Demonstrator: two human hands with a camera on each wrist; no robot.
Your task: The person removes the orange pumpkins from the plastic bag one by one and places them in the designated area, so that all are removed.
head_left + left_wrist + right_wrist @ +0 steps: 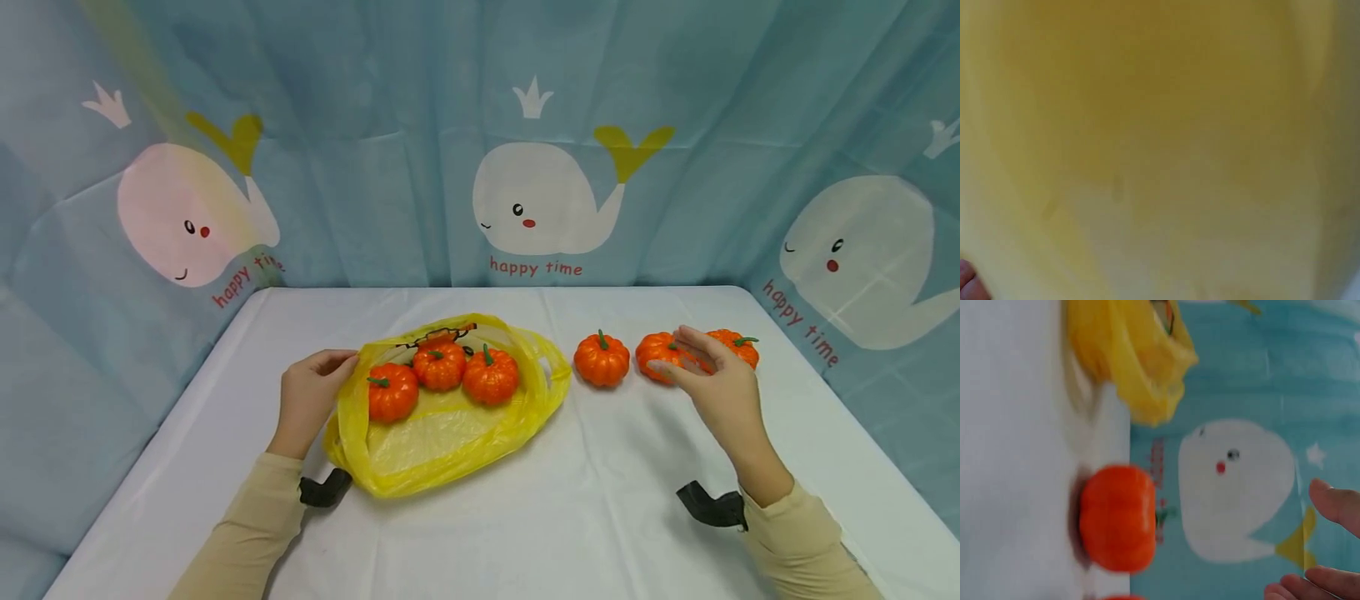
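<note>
Left hand [309, 398]: pinches the rim of the yellow bag [442, 433], lying on the white table [600, 500]; three pumpkins inside
Right hand [716, 385]: fingers relaxed, grasping nothing, poised over the middle pumpkin [657, 355]
Pumpkin row: left pumpkin [602, 359]; far pumpkin [737, 345]; beside the bag
Backdrop: whale curtain [540, 200]

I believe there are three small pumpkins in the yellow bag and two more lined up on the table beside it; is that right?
Not quite: the count outside the yellow bag is off. The head view shows three pumpkins on the table, at and, not two. The three pumpkins in the bag are as you say.
</note>
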